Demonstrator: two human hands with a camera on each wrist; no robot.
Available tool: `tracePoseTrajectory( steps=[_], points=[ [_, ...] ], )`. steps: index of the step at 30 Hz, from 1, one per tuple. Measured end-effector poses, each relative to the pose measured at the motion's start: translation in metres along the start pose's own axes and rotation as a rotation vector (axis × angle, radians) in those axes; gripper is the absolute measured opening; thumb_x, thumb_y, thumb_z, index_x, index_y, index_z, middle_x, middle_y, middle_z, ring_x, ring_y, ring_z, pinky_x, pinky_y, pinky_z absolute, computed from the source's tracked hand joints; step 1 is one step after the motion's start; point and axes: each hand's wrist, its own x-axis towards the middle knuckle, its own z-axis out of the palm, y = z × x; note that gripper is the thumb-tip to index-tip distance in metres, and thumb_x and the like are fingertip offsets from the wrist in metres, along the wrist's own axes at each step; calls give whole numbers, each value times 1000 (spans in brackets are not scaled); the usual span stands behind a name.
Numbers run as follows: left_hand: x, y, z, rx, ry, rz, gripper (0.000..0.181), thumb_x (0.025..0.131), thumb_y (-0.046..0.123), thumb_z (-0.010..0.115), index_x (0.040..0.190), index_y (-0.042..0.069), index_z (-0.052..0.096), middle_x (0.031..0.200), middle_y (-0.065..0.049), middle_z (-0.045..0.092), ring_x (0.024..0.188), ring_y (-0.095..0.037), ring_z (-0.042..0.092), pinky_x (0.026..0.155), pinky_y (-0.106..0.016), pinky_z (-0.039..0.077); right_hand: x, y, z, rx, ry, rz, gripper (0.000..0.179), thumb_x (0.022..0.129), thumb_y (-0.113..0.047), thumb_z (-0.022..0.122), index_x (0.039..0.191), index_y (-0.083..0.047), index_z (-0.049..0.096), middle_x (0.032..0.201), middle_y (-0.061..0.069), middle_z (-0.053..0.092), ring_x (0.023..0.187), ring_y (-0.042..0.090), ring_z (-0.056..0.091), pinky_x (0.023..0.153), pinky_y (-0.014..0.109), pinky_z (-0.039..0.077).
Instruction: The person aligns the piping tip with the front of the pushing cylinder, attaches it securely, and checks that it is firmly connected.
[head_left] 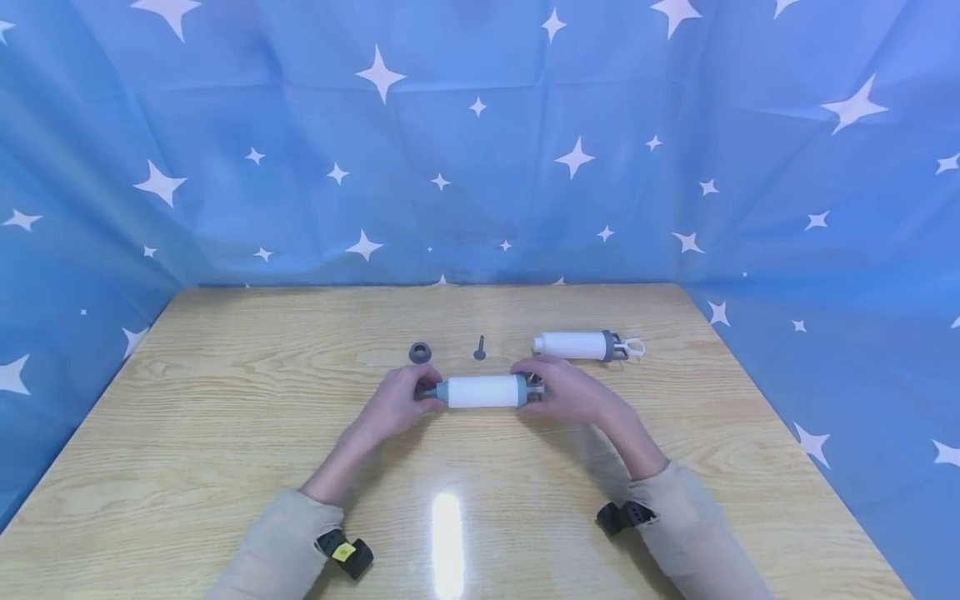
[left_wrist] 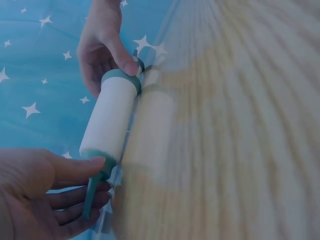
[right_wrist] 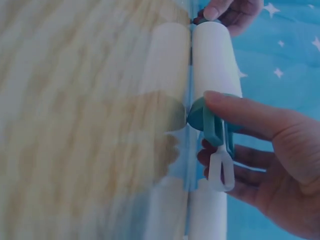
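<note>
Both hands hold a syringe (head_left: 483,392) with a white barrel and teal ends, lying crosswise in front of me. At its left end is a teal nozzle (left_wrist: 90,197); my left hand (head_left: 397,400) grips there, thumb on the teal cap and fingers spread beneath. My right hand (head_left: 570,392) grips the other end, with its thumb on the teal collar (right_wrist: 197,114) and fingers curled underneath. A white plunger ring (right_wrist: 215,172) sticks out from the collar beside the right fingers; in the head view the right hand partly hides it.
On the wooden table (head_left: 262,433), a second syringe (head_left: 573,345) with a grey collar and white ring lies behind my right hand. A grey ring cap (head_left: 419,353) and a small grey nozzle (head_left: 480,348) sit behind the held syringe. A blue star-patterned cloth (head_left: 465,167) hangs around the table.
</note>
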Motion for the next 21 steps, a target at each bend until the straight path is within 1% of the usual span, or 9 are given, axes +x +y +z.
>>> tracePoseTrajectory(
  steps=[4, 7, 10, 14, 17, 21],
  points=[
    [1, -3, -4, -12, -39, -16, 32, 86, 11, 80, 113, -1, 68, 101, -9, 71, 95, -25, 67, 92, -43, 55, 0, 1, -1, 1, -22, 2, 59, 82, -25, 85, 132, -3, 62, 116, 8, 66, 103, 24, 63, 93, 45, 54],
    [2, -5, -10, -31, -65, -35, 38, 90, 19, 78, 119, -3, 66, 103, -9, 70, 96, -24, 66, 91, -43, 55, 0, 3, -2, 33, -27, 8, 60, 86, -29, 82, 135, -3, 60, 118, 9, 65, 103, 23, 63, 93, 43, 54],
    [3, -7, -16, -41, -67, -54, 40, 95, 24, 72, 123, -4, 64, 104, -10, 70, 96, -24, 65, 89, -42, 55, -1, 6, -4, 79, -17, 33, 62, 92, -39, 75, 138, -2, 57, 125, 12, 64, 110, 25, 62, 97, 45, 52],
    [3, -10, -24, -36, -42, -71, 36, 100, 25, 66, 122, -3, 64, 106, -12, 69, 94, -24, 66, 87, -42, 56, 0, 9, -5, 139, 23, 69, 62, 98, -47, 65, 141, -2, 55, 135, 15, 61, 123, 30, 58, 104, 48, 49],
    [3, -12, -30, -40, -6, -97, 33, 100, 24, 65, 120, -2, 65, 107, -13, 69, 96, -26, 65, 87, -43, 55, 5, 9, -7, 185, 73, 66, 58, 100, -42, 63, 139, 0, 56, 135, 17, 60, 125, 33, 57, 104, 49, 48],
    [5, -16, -35, -35, 58, -126, 33, 99, 20, 66, 121, -4, 63, 107, -16, 69, 98, -30, 66, 88, -45, 55, 15, 8, -10, 221, 130, 49, 50, 100, -30, 65, 137, 3, 57, 130, 22, 62, 120, 35, 60, 101, 50, 51]
  ],
)
